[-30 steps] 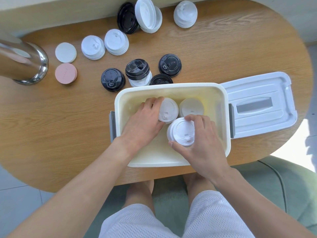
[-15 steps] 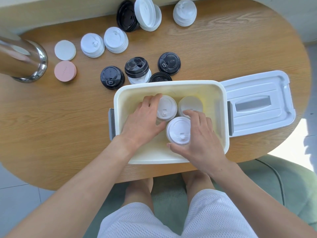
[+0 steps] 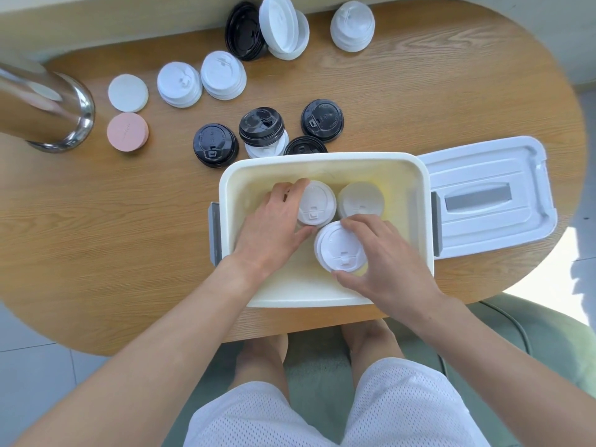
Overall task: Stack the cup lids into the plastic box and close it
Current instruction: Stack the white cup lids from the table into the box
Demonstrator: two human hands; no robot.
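Box [image 3: 322, 298] centre frame. Left hand [image 3: 274, 227] curls round upper-left stack [image 3: 315, 203]; right hand [image 3: 383, 262] grips lower stack [image 3: 340, 248], likely nesting them close to save room. Box lid [image 3: 483, 195] off, right.

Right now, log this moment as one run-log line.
left hand: grips far-left lid stack | right hand: grips near lid stack | plastic box: open | box lid: on table

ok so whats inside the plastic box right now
Three white lid stacks sit in the plastic box: one gripped by the left hand, one by the right hand, one free. The hands hide the floor beneath.
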